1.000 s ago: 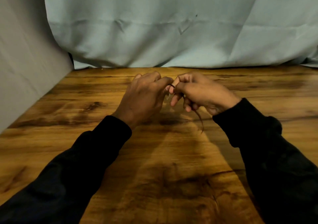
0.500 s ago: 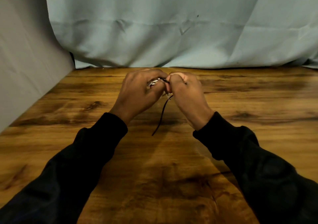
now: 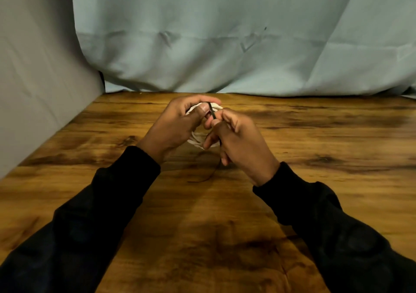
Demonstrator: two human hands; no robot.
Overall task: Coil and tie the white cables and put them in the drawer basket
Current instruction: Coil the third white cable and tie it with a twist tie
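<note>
A coiled white cable [image 3: 195,141] is held upright above the wooden table [image 3: 315,148] near its far middle. My left hand [image 3: 177,123] grips the coil, thumb pressed on its top, and hides most of it. A thin black tie [image 3: 211,111] crosses the top of the coil. My right hand [image 3: 238,139] pinches this tie just right of the coil, and the tie's loose end [image 3: 211,173] hangs down to the tabletop. No drawer basket is in view.
A pale blue cloth [image 3: 225,44] hangs behind the table's far edge. A grey panel [image 3: 40,78] stands along the left side. Both of my forearms in black sleeves reach in from the near edge.
My hands have drawn slightly apart and turned, so the white coil now shows between them. The tie's loose end has swung from the left of my right hand to below it.
</note>
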